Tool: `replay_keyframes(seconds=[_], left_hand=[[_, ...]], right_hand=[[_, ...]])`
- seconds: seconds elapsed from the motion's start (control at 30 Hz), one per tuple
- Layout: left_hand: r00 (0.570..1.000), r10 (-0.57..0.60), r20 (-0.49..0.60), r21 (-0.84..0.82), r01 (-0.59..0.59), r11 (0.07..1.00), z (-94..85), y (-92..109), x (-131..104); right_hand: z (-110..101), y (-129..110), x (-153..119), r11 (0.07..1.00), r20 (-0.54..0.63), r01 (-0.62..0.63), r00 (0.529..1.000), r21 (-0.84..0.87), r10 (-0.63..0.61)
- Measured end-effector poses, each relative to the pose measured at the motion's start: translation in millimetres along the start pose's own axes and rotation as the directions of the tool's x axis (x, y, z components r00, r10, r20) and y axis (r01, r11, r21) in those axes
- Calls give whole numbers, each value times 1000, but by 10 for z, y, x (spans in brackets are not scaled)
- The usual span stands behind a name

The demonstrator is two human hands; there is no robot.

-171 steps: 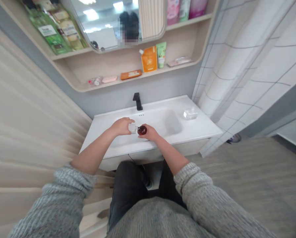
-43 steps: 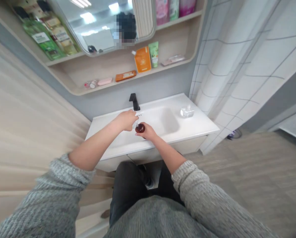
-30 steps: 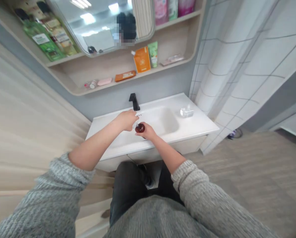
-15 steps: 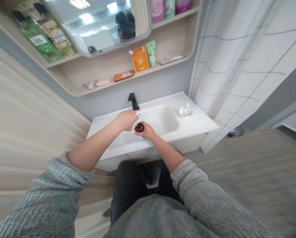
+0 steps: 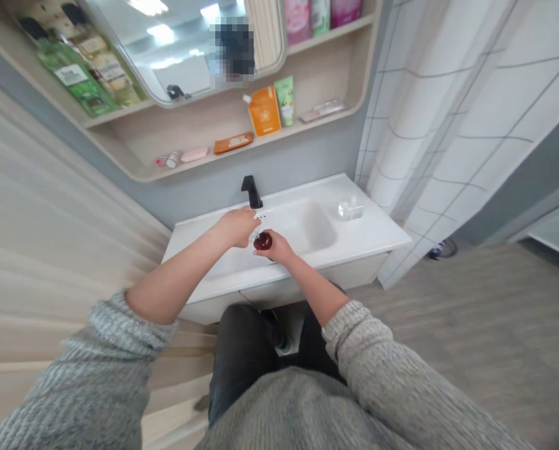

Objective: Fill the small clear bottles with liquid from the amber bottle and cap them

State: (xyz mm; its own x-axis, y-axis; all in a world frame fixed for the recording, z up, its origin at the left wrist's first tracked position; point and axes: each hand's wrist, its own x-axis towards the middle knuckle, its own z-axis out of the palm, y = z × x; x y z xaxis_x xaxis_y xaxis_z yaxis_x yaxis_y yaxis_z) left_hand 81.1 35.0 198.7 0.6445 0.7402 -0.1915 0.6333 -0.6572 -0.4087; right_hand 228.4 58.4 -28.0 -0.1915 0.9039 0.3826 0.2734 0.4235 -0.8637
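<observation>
Over the near-left part of the white sink (image 5: 302, 256), my right hand (image 5: 279, 245) is closed around a small dark red-brown bottle (image 5: 263, 242) that looks glossy and round from above. My left hand (image 5: 239, 226) is just to its left, fingers bent downward. A small clear, whitish piece (image 5: 254, 235) shows between the left fingertips and the bottle; its kind and whether it joins the bottle I cannot tell. Behind my left hand stands the black faucet (image 5: 252, 192).
A clear container (image 5: 351, 209) sits on the sink's right ledge. Above, the wall shelf (image 5: 134, 144) holds an orange pouch (image 5: 264, 111), a green tube (image 5: 285, 100), an orange packet (image 5: 233, 143) and a pink soap bar (image 5: 195, 154). A curtain (image 5: 64, 206) hangs at left.
Both hands and the bottle stay almost in the same place. The view has shifted very slightly.
</observation>
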Motion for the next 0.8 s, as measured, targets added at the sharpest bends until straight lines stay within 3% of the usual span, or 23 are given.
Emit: replay_keyframes(seconds=[0.23,0.33,0.4,0.5,0.63,0.7,0.8], left_hand=[[998,-30,-62,-123,22,992,120,-152,-70],[988,-82,-131,-301,40,953,323,-295,-95],[965,-171,-196,-489,55,871,555,-365,-133],[882,-415,-225,-801,75,594,1038,-358,-223],[691,-716,-96,-993,-16,119,1730,-140,-319],[599,-800,-35,-999,-47,9,1979,1,-330],[491,-871,19,-999,-23,-35,2187,183,-317]], right_hand=[[-13,-36,-16,1000,1,-29,1000,4,29],[-18,-41,-19,998,-14,-55,998,38,55],[-24,-37,-20,995,-20,-72,997,72,73],[-34,-30,-19,992,-24,-88,996,87,91],[-48,-28,-9,994,-38,-100,994,42,102],[-56,-31,-3,993,-47,-114,992,28,115],[-70,-48,-3,990,-62,-139,988,17,140]])
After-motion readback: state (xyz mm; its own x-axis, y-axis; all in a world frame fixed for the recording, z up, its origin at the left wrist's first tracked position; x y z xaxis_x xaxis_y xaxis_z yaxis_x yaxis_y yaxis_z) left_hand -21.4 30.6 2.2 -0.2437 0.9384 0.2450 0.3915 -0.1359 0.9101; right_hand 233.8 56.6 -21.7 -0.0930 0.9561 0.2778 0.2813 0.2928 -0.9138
